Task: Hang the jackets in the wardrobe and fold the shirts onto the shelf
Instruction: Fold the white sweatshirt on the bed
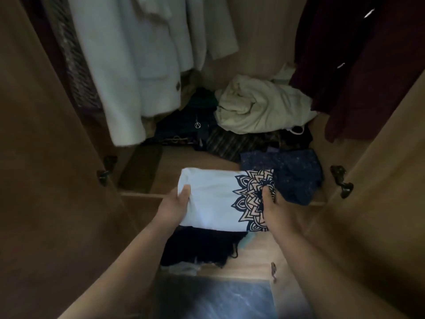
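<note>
A folded white shirt with a dark mandala print sits at the front of the wardrobe shelf. My left hand grips its left edge with the thumb on top. My right hand grips its right edge over the print. To its right lies a folded dark blue patterned shirt. Pale jackets hang at the upper left and a dark maroon garment hangs at the right.
A crumpled cream garment and a pile of dark clothes lie at the back of the shelf. Dark fabric hangs below the white shirt. Open wardrobe doors flank both sides. A hinge sticks out at the right.
</note>
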### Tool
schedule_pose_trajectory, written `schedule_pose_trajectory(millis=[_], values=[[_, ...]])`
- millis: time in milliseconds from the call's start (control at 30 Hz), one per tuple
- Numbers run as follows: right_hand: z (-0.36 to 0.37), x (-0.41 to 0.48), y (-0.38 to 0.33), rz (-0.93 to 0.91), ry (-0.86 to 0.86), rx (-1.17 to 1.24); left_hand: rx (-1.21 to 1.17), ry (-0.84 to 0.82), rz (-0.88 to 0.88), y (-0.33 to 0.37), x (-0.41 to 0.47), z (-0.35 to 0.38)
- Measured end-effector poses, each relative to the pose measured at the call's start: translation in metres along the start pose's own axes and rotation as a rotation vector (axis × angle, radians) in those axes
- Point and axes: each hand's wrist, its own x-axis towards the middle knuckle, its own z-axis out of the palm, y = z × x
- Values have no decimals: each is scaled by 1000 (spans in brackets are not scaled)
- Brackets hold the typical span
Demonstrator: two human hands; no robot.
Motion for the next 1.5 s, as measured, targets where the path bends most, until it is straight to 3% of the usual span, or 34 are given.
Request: schedule_pose_trajectory(millis=[133, 367, 600, 767, 867, 967, 1033, 1200, 1500], values=[[36, 73, -14, 62, 21, 50, -8, 77, -73, 20, 80, 10], [56, 159, -33, -13, 61, 109, -39, 201, 46, 42, 151, 19], [73, 180, 19, 217, -155, -166, 179, 204, -183, -15, 176, 55], [69, 186, 17, 66, -106, -420, 399, 305, -135, -18, 181, 59], [57, 181, 13, -238, -18, -496, 546, 374, 129, -15, 178, 60], [60, 176, 7, -672, 2, -591, 714, 229, 423, 4, 171, 70], [73, 180, 9, -798, -62, -726, 882, 70, 485, 14, 168, 81], [98, 194, 36, -582, -299, -1067, 1131, -167, 377, -15, 176, 97], [102, 210, 38, -383, -391, -979, 1125, -204, 296, -20, 192, 103]])
